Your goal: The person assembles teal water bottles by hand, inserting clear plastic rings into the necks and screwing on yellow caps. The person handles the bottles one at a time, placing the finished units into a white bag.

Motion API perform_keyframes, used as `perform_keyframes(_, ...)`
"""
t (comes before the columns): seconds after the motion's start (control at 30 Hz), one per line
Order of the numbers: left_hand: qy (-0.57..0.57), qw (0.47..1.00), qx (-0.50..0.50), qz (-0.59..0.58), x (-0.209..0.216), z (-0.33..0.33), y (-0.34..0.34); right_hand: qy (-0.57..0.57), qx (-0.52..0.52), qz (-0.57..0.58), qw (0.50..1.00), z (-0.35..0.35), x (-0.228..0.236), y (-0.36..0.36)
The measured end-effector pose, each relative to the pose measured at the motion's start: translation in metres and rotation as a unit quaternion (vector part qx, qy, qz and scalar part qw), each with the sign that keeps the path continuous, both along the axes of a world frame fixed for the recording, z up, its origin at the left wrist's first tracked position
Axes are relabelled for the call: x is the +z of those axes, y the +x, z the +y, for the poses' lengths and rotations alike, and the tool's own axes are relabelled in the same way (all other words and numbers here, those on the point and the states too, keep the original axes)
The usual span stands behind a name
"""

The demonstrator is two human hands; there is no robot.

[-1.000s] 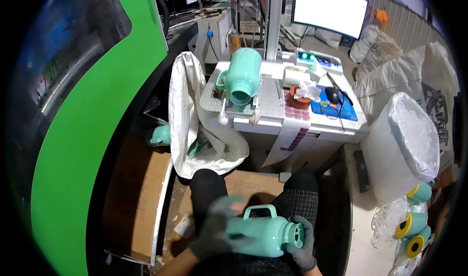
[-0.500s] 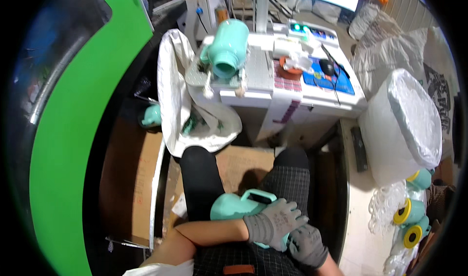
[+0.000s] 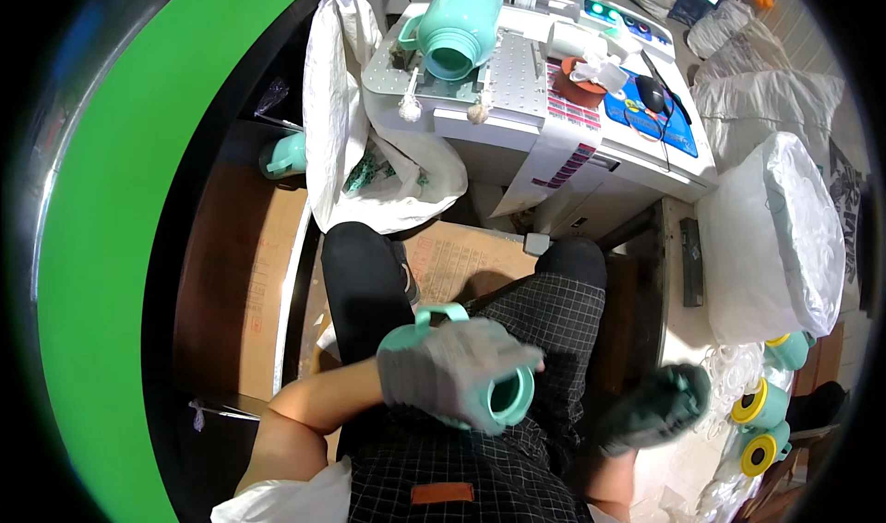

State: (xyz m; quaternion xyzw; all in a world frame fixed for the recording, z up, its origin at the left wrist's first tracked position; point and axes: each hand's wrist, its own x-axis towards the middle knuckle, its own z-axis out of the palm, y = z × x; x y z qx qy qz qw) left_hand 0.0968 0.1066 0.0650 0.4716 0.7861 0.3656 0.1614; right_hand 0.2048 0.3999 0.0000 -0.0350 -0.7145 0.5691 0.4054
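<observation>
Across my lap lies a teal plastic jug (image 3: 515,399), its handle (image 3: 443,312) pointing away from me and its round mouth to the right. My left hand (image 3: 452,368), in a grey knit glove, lies over the jug's body behind the neck and grips it. My right hand (image 3: 657,407), gloved with a dark green palm, is away from the jug, beside the bench on the right. Motion blurs its fingers, so whether it holds anything is unclear. The nearest thing to it is a heap of white rings (image 3: 731,375).
Ahead, another teal jug (image 3: 460,20) lies on a perforated metal plate (image 3: 517,80) on the white machine. An open white sack (image 3: 328,108) stands left of it. At right are a white lined bin (image 3: 752,246) and teal parts with yellow rims (image 3: 760,405).
My right hand has left the jug's mouth and moved right, toward the white rings. The jug has shifted slightly left, and its open mouth now shows. The view has tilted downward.
</observation>
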Motion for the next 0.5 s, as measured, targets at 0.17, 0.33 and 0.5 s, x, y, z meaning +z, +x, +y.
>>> perform_keyframes(0.17, 0.011, 0.999, -0.015, 0.05, -0.011, 0.0, 0.011, 0.16, 0.189, -0.072, 0.966, -0.119, 0.046, -0.14)
perform_keyframes(0.33, 0.048, 0.998, -0.039, 0.01, 0.01, -0.006, -0.004, 0.054, 0.14, -0.132, 0.98, -0.098, 0.031, -0.125)
perform_keyframes(0.5, 0.061, 0.998, 0.013, 0.014, 0.033, -0.006, -0.032, 0.109, 0.083, -0.167, 0.976, -0.042, -0.012, -0.053)
